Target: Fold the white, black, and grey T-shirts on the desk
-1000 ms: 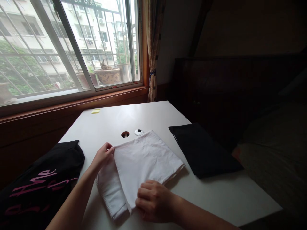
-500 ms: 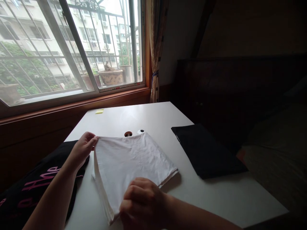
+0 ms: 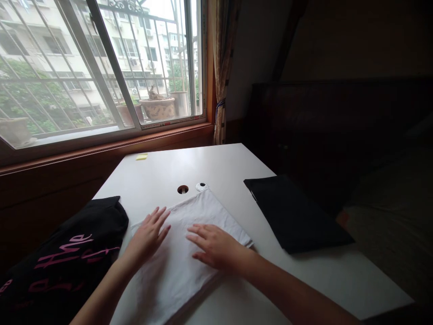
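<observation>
Indoors, a person's left grip [image 3: 150, 230] and right grip [image 3: 214, 246], fingers spread, lie over white cloth [image 3: 179, 262] on a worktop [image 3: 216, 164], between pink-lettered black fabric [image 3: 98, 216] at its left edge and folded dark cloth [image 3: 294, 216] along its right.

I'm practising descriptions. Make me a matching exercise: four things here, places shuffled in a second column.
1. White cloth
2. Yellow slip
3. Cloth with pink lettering
4. Dark folded cloth

A. right of the white cloth
B. under left hand and right hand
C. near the far edge of the table
D. black, left of the white cloth

Pairs: 1B, 2C, 3D, 4A
</observation>
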The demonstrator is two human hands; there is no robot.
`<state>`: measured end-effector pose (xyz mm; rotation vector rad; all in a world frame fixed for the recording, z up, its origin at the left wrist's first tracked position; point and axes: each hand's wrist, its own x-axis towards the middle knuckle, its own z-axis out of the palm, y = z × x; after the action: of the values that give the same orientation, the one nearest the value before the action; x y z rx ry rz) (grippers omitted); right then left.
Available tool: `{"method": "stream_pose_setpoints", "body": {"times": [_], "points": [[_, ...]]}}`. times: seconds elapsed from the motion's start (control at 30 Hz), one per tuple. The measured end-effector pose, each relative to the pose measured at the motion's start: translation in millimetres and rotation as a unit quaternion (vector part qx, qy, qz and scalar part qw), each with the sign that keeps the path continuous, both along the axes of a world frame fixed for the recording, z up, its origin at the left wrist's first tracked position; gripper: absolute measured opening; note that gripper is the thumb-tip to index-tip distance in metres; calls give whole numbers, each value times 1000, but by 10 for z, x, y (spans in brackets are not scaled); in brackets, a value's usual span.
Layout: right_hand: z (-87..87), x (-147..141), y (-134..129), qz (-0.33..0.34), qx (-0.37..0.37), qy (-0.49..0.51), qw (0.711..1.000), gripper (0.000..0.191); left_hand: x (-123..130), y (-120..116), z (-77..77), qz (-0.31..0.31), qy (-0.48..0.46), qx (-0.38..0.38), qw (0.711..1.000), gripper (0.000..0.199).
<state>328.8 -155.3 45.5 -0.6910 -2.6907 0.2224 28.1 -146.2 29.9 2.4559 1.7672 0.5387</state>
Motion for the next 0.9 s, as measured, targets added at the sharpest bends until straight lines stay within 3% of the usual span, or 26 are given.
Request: {"method": "stream_pose_setpoints", "body": {"times": [0.1,0.23,0.43,0.67,0.9], "points": [[-163,285,125,-44,-46,-51,997,63,219,-14,-212,-16,48,-30,998,57],[-269,563,-23,-6,-86,-70,994,68,261,-23,-292,-17,76,-35,996,60],[-205,772,-262,23,-81,-68,994,64,218,-43,-264,-35,82,-21,996,57],[-133,928,-294,30,-121,-74,989,62,282,-186,-93,-199,121,-2,972,60],[-113,1067,-136,-7,-134,-58,989,48,467,-390,-84,-174,160,-6,972,68]]}}
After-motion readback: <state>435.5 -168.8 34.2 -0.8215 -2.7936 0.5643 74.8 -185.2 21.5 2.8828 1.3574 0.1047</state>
